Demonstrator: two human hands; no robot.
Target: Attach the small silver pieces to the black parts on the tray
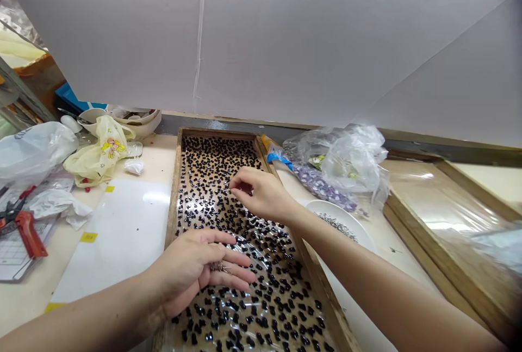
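My left hand [220, 262] is turned palm up over the near part of a wooden-framed tray [174, 199], fingers extended. A small heap of thin metal pins [220, 266] rests on its palm and fingers. Thumb and index finger of my right hand [259, 191] are pinched together above the middle of the tray; whatever is between the fingertips is too small to make out. Many small glossy black pieces [261, 322] lie spread over the tray's clear film. Right of the tray, partly behind my right forearm, a white plate [362, 227] bears more thin metal pieces [336, 225].
Red-handled pliers [30, 235], a yellow bag [95, 153] and a white sheet [118, 232] lie on the left. Clear plastic bags [350, 150] and a purple patterned packet [322, 183] sit at right, before another wooden frame [428, 243]. A grey-white panel [261, 36] hangs across the back.
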